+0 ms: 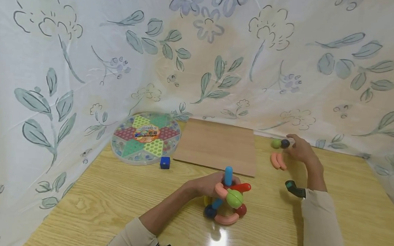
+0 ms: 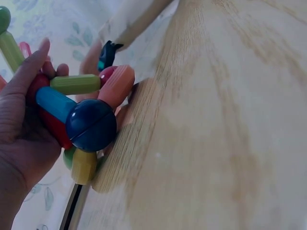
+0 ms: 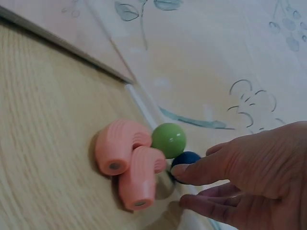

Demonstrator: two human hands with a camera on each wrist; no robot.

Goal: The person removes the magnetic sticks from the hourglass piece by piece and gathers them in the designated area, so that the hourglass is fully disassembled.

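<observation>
Currently, the right hand [image 1: 302,150] is placed at a dark blue ball [image 1: 285,144] in the right half of the head view. Its fingers are parted around the ball with no hold seen; the right wrist view shows the thumb overlapping it, but contact cannot be confirmed. The left hand [image 1: 208,184] grips a toy model [image 1: 230,197] of coloured sticks and balls at lower centre, fingers bent round its upper part.

For a sound pick-up, set thumb and forefinger on opposite sides of the ball at its widest part; it is likely to roll if pushed from one side. Avoid knocking the green ball [image 1: 276,143] just to its left or the curved pink pieces [image 1: 275,160] below. Metal discs [image 3: 139,203] in the ends of these pieces suggest magnetic joints; hold the model steady with light pressure only, as joints may part under a hard squeeze.

The counter [image 1: 265,225] has a pale wood grain and reflects a bright patch at bottom centre. A flat brown board [image 1: 216,146] lies at the centre, with a round game board [image 1: 145,135] to its left and a blue cube [image 1: 165,163] near its lower left corner. A flower-patterned cloth [image 1: 187,62] fills the upper part and left edge of the view
</observation>
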